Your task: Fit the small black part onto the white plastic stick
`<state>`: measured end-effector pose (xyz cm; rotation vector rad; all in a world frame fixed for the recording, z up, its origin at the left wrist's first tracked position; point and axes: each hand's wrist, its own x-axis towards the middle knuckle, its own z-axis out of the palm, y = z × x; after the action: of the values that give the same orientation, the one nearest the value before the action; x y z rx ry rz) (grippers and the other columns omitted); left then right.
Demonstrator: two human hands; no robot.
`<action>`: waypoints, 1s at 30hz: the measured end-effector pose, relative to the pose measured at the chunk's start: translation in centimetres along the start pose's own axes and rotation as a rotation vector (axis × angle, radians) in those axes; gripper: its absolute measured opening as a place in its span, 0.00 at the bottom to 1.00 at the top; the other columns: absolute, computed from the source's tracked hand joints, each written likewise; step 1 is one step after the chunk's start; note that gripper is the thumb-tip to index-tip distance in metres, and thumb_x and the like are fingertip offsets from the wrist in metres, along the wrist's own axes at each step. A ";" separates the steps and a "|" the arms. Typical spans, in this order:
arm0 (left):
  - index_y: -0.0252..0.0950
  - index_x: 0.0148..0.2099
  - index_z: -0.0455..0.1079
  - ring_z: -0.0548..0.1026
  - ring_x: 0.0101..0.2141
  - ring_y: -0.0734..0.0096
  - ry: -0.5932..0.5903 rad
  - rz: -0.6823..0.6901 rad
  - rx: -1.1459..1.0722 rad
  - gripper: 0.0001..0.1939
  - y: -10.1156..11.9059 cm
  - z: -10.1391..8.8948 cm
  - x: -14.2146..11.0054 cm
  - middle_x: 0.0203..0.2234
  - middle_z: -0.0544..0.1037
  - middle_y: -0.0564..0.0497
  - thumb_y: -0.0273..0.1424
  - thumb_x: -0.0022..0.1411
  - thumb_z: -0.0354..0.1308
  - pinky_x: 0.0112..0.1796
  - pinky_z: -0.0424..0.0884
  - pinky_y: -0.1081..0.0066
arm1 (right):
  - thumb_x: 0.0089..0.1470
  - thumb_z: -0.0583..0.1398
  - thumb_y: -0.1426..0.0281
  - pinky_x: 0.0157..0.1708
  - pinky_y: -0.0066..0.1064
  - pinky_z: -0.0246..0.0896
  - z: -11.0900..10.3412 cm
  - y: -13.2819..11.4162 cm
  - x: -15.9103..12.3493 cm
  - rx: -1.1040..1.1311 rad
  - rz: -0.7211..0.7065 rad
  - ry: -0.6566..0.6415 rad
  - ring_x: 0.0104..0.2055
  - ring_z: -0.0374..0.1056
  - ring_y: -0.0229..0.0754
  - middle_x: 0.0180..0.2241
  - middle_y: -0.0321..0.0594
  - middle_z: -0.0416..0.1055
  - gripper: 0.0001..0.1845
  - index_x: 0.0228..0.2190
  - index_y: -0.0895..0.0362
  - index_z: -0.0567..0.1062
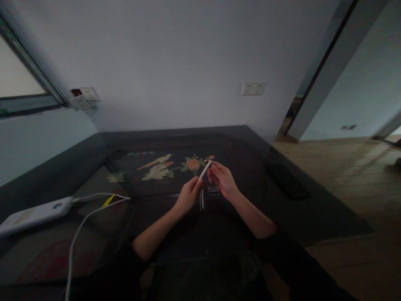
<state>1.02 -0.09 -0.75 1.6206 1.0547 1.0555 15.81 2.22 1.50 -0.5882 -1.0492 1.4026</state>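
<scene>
A slim white strip slants up and to the right between my hands, above the dark table. My left hand is closed round its lower end. At the upper end, the fingers of my right hand pinch the strip near its tip. Thin pale strips show just below my left fingers; whether they belong to the same piece I cannot tell. On the table under my right hand lies a small clear plastic piece with a ribbed look. The dim light hides finer detail.
The dark glossy table bears a bird and flower picture. A white power strip with a white cable and yellow tag lies at left. A dark flat object lies at right. Wall sockets sit behind.
</scene>
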 end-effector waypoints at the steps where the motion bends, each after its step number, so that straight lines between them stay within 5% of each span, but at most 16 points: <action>1: 0.35 0.30 0.60 0.56 0.19 0.79 -0.005 0.006 0.017 0.18 0.0 0.0 -0.1 0.18 0.57 0.59 0.45 0.62 0.46 0.21 0.53 0.77 | 0.46 0.66 0.60 0.19 0.24 0.54 0.0 0.0 0.0 0.001 -0.001 -0.002 0.20 0.59 0.31 0.21 0.32 0.66 0.19 0.38 0.57 0.76; 30: 0.35 0.30 0.60 0.57 0.21 0.77 0.038 0.030 0.079 0.17 -0.2 -0.4 0.4 0.19 0.58 0.57 0.42 0.64 0.45 0.22 0.52 0.77 | 0.43 0.66 0.57 0.20 0.25 0.53 -0.2 0.0 0.1 0.088 0.015 -0.067 0.21 0.58 0.32 0.22 0.32 0.65 0.18 0.33 0.57 0.74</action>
<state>0.73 0.43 -0.74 1.6897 1.1126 1.0809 16.02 2.37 1.44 -0.4885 -1.0317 1.4823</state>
